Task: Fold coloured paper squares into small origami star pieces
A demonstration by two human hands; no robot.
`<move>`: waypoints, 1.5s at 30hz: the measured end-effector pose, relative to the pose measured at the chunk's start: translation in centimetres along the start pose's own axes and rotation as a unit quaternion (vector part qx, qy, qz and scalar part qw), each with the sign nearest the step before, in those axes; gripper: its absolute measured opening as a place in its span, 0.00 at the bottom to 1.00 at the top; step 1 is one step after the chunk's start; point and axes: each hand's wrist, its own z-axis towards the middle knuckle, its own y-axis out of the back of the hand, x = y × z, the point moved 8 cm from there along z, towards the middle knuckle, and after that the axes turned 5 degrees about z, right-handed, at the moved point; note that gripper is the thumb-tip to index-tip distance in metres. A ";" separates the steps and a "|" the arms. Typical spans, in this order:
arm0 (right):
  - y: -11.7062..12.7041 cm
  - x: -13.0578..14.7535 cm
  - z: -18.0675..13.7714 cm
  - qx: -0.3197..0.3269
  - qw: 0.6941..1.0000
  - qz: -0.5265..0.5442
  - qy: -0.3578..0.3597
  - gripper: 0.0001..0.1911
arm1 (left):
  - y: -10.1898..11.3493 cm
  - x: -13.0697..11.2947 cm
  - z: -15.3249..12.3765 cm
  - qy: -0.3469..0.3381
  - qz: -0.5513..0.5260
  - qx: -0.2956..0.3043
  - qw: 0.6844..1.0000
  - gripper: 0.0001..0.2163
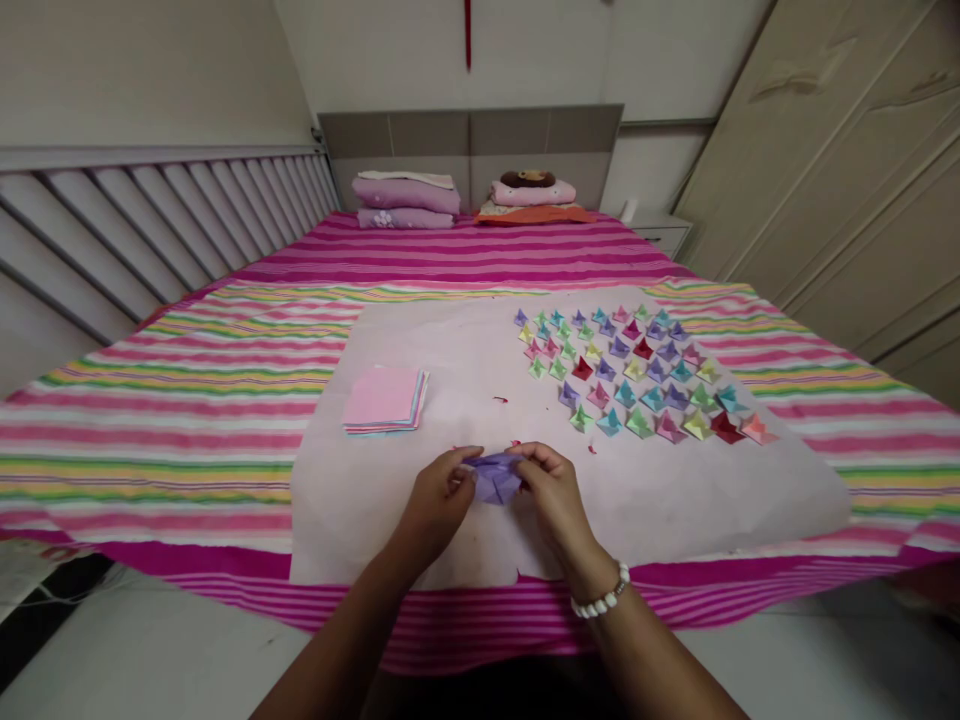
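My left hand (439,497) and my right hand (553,490) meet over a pale sheet (660,500) spread on the bed, both pinching a partly folded purple paper (495,477) between their fingertips. The paper is held just above the sheet. A white bead bracelet (600,598) circles my right wrist. To the left of my hands lies a stack of square papers (385,400), pink on top. To the right and farther back, several small folded paper shapes (637,375) in many colours are set out in rows.
The bed has a pink, green and yellow striped cover (187,400). Folded bedding and pillows (409,200) lie at the headboard. A slatted rail (150,240) runs along the left, and wardrobe doors (847,190) stand to the right. Tiny red scraps (501,400) dot the sheet.
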 end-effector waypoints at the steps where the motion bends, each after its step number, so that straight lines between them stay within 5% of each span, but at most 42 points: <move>1: 0.0 -0.1 0.0 0.002 1.000 0.019 -0.013 0.06 | 0.0 0.1 -0.1 0.010 -0.011 0.003 1.000 0.15; 6: 0.1 -0.5 0.1 -0.003 0.991 0.114 -0.071 0.03 | 0.2 -1.1 -0.5 -0.060 0.046 0.024 0.997 0.16; 12: 0.3 -0.3 0.2 -0.001 0.987 0.136 -0.089 0.06 | -0.3 -1.4 -0.7 -0.105 0.125 0.055 0.985 0.39; 17: 0.3 -0.4 0.2 0.003 0.986 0.137 -0.095 0.06 | -0.3 -2.0 -0.8 -0.168 0.169 0.044 0.970 0.23; 21: 0.3 -0.3 0.2 0.006 0.986 0.136 -0.093 0.06 | -0.2 -1.7 -0.6 -0.152 0.220 0.075 0.961 0.13; 33: -0.3 -0.4 -0.1 0.037 0.988 0.101 -0.106 0.07 | -0.1 -2.4 1.1 -0.178 0.257 0.094 0.945 0.07; 37: -0.1 -0.5 -0.1 0.031 0.988 0.104 -0.112 0.09 | 0.2 -2.9 1.4 -0.203 0.260 0.052 0.943 0.03; 45: -1.6 0.6 -0.6 0.113 0.984 0.107 -0.081 0.14 | 1.2 -2.1 1.0 -0.108 0.092 -0.006 0.990 0.06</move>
